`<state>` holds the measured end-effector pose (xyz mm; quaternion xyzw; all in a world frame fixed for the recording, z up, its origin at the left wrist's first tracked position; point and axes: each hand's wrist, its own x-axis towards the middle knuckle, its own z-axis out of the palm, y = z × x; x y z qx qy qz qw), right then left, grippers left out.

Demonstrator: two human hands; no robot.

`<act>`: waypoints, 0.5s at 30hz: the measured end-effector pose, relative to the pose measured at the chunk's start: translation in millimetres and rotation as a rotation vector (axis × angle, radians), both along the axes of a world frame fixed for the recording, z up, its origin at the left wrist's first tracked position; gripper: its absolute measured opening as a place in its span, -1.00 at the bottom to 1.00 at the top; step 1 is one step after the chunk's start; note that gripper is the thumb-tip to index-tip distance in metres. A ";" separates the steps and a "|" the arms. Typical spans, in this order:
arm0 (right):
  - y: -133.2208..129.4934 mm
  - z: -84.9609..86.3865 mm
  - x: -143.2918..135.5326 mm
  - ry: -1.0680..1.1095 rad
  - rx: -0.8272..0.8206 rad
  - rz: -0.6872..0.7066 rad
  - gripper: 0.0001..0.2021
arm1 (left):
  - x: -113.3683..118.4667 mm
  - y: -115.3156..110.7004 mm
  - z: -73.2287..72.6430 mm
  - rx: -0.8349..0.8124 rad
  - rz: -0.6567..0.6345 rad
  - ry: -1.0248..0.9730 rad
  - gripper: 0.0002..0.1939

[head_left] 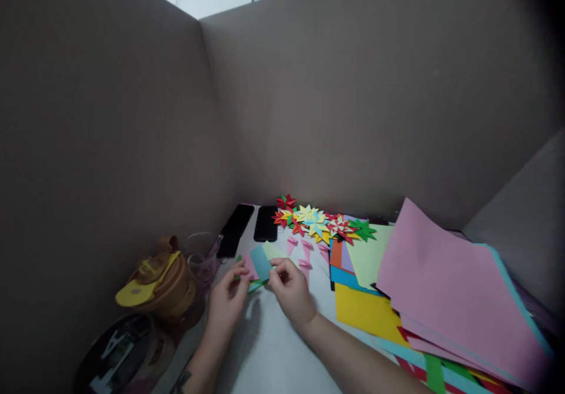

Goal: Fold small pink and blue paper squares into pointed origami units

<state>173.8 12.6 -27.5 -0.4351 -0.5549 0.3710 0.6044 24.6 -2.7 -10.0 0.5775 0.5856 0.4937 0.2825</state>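
Note:
My left hand (227, 300) is curled, thumb and fingers close together beside a small pink paper piece (249, 269); whatever is between its fingertips is too small to make out. My right hand (291, 291) pinches the end of a narrow green paper piece (258, 287), low over the white table (265, 347). Just behind the fingers lie a teal paper piece (261, 261) and a pale green one (274, 250), partly overlapping. Several folded pink paper pieces (304, 252) stand beyond my right hand.
Folded paper stars (315, 220) are heaped at the back, next to two black phones (265, 223) (236, 229). Coloured sheets (366, 308) and a large pink stack (445, 276) fill the right. A brown container (172, 291) and a round tub (152, 353) stand left. Grey walls (344, 99) enclose the table.

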 end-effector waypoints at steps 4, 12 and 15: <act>-10.5 1.0 -2.6 -0.247 0.191 0.121 -0.87 | 9.4 -4.5 7.7 -0.217 -0.034 -0.384 -0.61; -14.2 1.7 -0.7 -0.254 0.238 0.192 -0.89 | 5.1 -5.7 8.7 -0.306 -0.025 -0.561 -0.55; -13.7 0.3 -1.9 -0.263 0.274 0.191 -0.85 | 6.1 -5.9 9.4 -0.311 0.002 -0.547 -0.56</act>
